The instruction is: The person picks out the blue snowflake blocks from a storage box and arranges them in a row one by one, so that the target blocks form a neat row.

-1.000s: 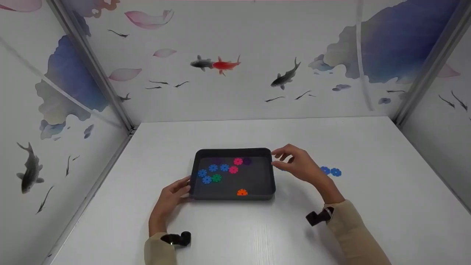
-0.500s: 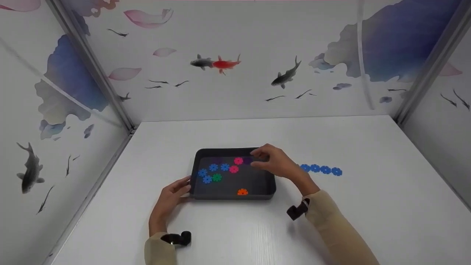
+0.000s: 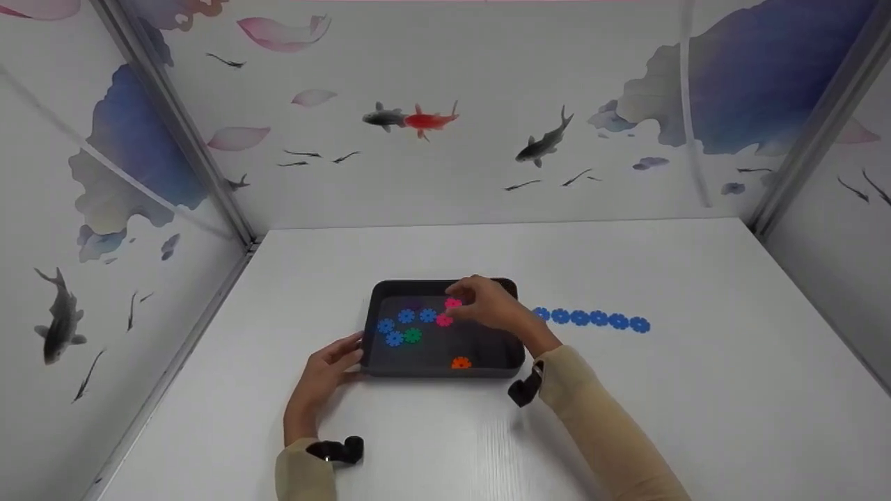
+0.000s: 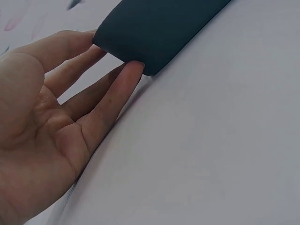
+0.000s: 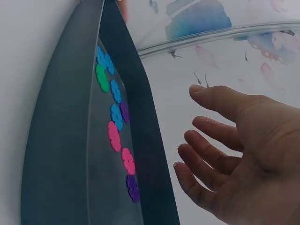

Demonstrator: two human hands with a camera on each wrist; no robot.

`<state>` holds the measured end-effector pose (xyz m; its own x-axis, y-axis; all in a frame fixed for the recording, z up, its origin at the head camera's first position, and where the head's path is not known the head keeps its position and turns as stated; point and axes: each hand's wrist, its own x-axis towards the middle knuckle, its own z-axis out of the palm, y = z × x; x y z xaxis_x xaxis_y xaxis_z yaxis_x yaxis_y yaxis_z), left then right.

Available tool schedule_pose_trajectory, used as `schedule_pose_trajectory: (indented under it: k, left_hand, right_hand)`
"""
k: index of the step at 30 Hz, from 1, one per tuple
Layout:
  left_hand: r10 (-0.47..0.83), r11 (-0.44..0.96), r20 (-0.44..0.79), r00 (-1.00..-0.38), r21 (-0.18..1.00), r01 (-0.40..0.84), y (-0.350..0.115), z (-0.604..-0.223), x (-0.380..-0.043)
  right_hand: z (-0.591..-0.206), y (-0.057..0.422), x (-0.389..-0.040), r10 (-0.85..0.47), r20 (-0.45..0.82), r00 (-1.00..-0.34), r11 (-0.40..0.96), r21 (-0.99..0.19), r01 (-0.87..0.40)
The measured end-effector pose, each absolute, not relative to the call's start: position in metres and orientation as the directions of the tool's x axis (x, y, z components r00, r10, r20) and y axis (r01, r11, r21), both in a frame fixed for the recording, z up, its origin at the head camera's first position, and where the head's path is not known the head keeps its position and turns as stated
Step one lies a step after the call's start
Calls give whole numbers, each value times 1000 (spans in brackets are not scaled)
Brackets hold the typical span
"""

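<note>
A dark shallow tray [image 3: 442,373] holds several flower-shaped plastic discs: blue ones [image 3: 406,316], a green one [image 3: 413,336], pink ones [image 3: 444,320], an orange one [image 3: 461,363] and purple ones [image 5: 132,188]. My left hand [image 3: 324,369] rests its fairly straight fingers against the tray's left outer wall; the left wrist view shows fingertips [image 4: 136,66] touching its corner. Above the tray's right half hovers my right hand [image 3: 491,306], fingers spread and loosely bent near the pink discs. In the right wrist view nothing lies between its thumb and fingers.
To the tray's right, a row of several blue discs [image 3: 580,317] runs across the white table [image 3: 431,445]. Printed wall panels [image 3: 480,62] enclose the table at the back and both sides.
My right hand has moved left from beside the tray's right rim to over the pink discs, uncovering more of the blue row. The left hand and tray have stayed put.
</note>
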<state>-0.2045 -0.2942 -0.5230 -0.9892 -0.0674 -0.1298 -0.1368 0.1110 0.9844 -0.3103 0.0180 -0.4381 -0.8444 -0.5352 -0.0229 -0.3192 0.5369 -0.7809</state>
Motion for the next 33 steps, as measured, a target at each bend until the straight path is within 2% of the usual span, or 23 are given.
schedule_pose_trajectory:
  k: [12, 24, 33]
  left_hand:
    - [-77, 85, -135, -988, 986, -142, -294, -522, -203]
    - [-49, 95, -120, -992, 988, -124, -295, -522, -203]
    - [-58, 100, -118, -991, 987, -124, -296, -523, -204]
  right_hand:
    - [-467, -11, -325, -465, -29, -885, 577, -768, -278]
    - [-484, -20, -335, -391, -86, -917, 569, -805, -167]
    - [-486, -30, -339, -412, -52, -910, 581, -784, -218]
